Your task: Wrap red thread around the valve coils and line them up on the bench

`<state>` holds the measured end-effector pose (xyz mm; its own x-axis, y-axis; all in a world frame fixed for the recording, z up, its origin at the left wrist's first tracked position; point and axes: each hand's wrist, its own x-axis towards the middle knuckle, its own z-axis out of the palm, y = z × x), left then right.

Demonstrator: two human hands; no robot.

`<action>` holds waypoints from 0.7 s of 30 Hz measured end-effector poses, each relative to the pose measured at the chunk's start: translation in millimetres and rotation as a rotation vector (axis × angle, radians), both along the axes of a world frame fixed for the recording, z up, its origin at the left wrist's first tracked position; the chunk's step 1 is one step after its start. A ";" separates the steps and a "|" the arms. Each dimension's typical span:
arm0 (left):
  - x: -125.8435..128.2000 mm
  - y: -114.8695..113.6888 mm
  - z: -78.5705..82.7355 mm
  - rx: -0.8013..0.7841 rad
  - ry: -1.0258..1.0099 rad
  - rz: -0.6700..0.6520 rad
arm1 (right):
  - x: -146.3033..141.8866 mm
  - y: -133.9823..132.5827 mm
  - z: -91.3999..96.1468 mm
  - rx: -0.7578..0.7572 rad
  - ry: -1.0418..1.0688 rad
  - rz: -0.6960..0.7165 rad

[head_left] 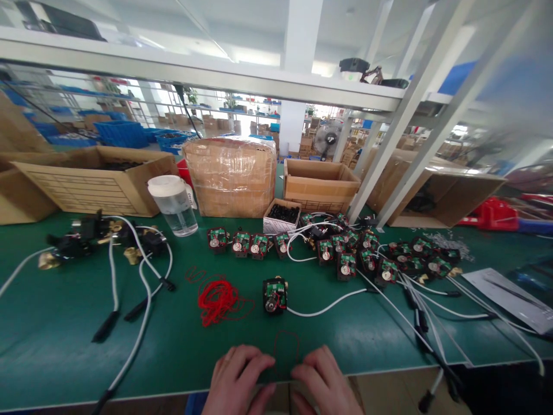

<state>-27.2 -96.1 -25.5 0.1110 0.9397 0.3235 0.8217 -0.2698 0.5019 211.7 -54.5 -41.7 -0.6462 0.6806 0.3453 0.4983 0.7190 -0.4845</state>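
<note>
At the front edge of the green table, my left hand [242,374] and my right hand [325,377] face each other with fingers curled. A thin red loop [286,332] runs between their fingertips and arches up over the tabletop. Exactly how the fingers grip its ends is hard to see. Just beyond it sits a black housing with an exposed green circuit board [275,295], a round metal part and red wires. Its white cable [326,313] trails right to a black plug. A tangled pile of thin red loops [217,301] lies to the left.
Several similar circuit-board units [345,265] crowd the right with white cables. Brass-fitted black units [90,239] lie left. A water jug [175,207], a small box of black parts [282,223], cardboard boxes [231,181] and slanted metal posts [386,115] line the back. A paper sheet [510,297] lies right.
</note>
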 end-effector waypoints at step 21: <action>16.3 6.4 14.0 -0.039 0.034 -0.059 | -14.5 7.4 11.1 -0.068 0.168 -0.024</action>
